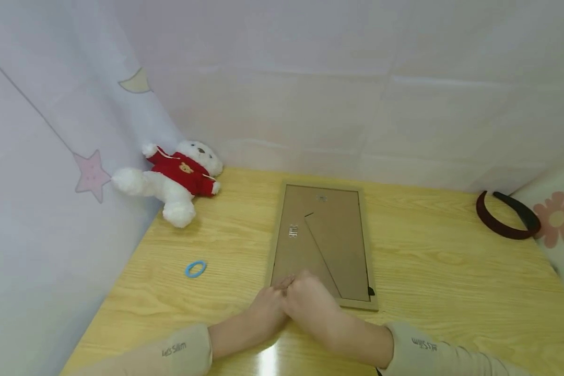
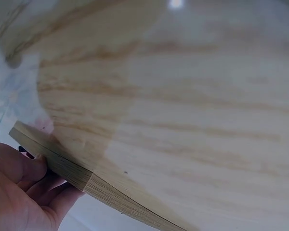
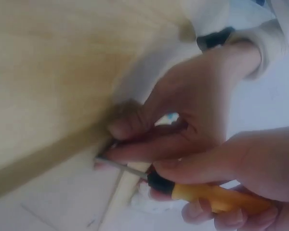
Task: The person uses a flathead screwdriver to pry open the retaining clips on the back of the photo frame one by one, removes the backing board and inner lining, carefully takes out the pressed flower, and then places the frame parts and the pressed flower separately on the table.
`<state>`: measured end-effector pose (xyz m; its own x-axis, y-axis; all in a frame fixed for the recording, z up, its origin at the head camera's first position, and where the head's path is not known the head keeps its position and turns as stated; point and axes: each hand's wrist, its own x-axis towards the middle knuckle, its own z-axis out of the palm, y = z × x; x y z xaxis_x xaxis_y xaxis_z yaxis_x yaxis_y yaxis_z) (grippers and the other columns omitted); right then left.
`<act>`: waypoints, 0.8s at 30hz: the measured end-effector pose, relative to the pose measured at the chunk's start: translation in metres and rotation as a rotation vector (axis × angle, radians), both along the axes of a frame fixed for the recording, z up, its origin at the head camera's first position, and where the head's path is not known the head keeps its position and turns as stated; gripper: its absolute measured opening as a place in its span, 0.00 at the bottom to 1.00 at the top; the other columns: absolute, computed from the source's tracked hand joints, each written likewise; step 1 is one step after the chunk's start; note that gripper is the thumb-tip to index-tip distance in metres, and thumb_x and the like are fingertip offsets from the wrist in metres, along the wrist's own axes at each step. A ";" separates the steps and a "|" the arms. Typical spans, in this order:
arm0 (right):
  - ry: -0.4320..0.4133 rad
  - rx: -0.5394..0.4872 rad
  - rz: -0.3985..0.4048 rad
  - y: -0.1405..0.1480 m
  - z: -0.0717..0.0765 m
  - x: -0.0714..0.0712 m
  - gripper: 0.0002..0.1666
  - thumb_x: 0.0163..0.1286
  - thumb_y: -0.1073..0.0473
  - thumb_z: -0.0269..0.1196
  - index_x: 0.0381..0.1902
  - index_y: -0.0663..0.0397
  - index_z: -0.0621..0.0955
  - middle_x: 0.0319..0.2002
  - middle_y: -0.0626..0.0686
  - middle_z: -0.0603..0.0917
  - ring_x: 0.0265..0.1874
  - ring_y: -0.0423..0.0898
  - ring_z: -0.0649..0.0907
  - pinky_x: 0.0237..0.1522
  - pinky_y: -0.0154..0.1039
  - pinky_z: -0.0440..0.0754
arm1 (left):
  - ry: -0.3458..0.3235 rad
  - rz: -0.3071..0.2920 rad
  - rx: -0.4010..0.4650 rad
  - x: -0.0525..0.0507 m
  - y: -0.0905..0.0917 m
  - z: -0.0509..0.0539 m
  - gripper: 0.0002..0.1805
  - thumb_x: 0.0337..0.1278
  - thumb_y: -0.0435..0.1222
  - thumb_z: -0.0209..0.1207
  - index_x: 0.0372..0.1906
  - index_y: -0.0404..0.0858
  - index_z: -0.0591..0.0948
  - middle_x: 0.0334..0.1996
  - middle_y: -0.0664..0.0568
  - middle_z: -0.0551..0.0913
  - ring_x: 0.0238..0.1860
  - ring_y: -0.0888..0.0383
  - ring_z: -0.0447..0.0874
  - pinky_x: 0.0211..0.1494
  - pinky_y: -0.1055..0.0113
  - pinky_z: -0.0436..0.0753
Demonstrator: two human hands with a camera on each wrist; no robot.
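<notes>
A picture frame lies back up on the wooden table, showing its brown backing board and stand flap. My left hand grips its near left corner; in the left wrist view, thumb and fingers hold the frame's wooden edge. Close against it is my right hand, holding a screwdriver with a yellow and black handle. The metal shaft points at the corner beside the left fingertips. What its tip touches is unclear. A small black tab sits at the near right corner.
A white teddy bear in a red top lies at the back left. A blue ring is on the table left of the frame. Far right, a dark red headband rests near the printed curtain that walls the table.
</notes>
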<state>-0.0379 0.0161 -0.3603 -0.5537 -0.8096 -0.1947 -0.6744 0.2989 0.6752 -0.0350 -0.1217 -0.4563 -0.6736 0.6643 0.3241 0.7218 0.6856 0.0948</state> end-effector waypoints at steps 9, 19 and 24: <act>-0.196 -0.216 -0.163 0.020 0.011 -0.017 0.10 0.51 0.57 0.74 0.19 0.43 0.82 0.13 0.41 0.72 0.14 0.36 0.65 0.17 0.27 0.68 | -0.064 0.027 -0.088 0.000 0.004 0.005 0.18 0.51 0.25 0.67 0.49 0.34 0.84 0.50 0.44 0.84 0.53 0.45 0.82 0.51 0.61 0.81; -0.419 -0.544 -0.397 0.100 0.029 -0.075 0.10 0.60 0.54 0.72 0.24 0.53 0.85 0.20 0.49 0.83 0.18 0.44 0.82 0.18 0.36 0.79 | -0.103 0.107 -0.203 -0.007 0.014 0.017 0.16 0.56 0.33 0.66 0.51 0.38 0.84 0.53 0.49 0.83 0.58 0.49 0.79 0.61 0.56 0.76; -0.492 -0.636 -0.506 0.145 0.018 -0.088 0.08 0.64 0.55 0.68 0.26 0.51 0.86 0.21 0.46 0.83 0.18 0.43 0.79 0.18 0.38 0.77 | 0.047 0.091 -0.150 -0.010 0.018 0.012 0.07 0.59 0.42 0.65 0.38 0.45 0.87 0.42 0.55 0.87 0.47 0.55 0.85 0.56 0.57 0.80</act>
